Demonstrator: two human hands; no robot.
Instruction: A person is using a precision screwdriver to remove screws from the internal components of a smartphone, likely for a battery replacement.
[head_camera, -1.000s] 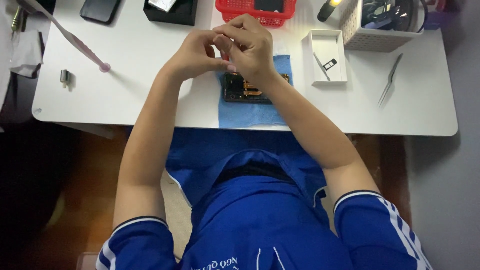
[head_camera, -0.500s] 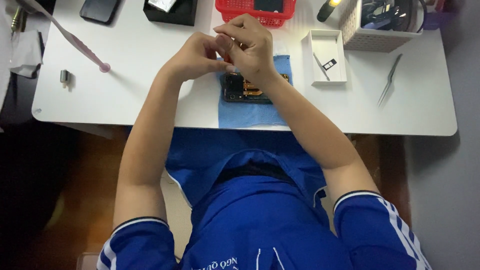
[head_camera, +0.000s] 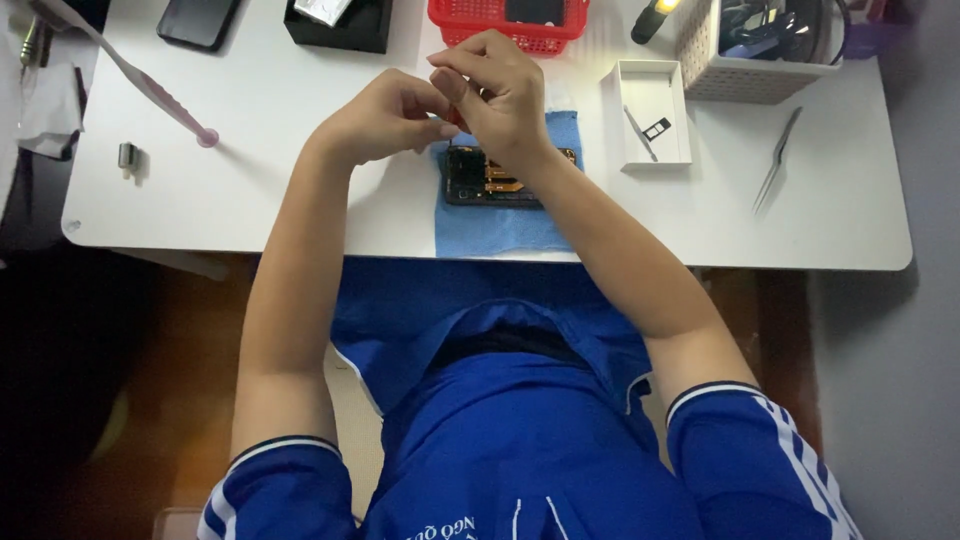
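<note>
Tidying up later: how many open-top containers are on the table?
3: red basket at the far edge, small white tray right of the hands, white slotted bin far right. Others may lie out of frame.

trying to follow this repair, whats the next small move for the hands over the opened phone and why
Probably lower the hands toward the opened phone on the blue cloth. The left hand and right hand meet above it, fingertips pinched round something small and reddish, too hidden to identify. The phone lies directly beneath them, insides exposed.

Right hand (head_camera: 500, 95) seems slightly raised — fingertips closer to left hand (head_camera: 385, 118).
</note>
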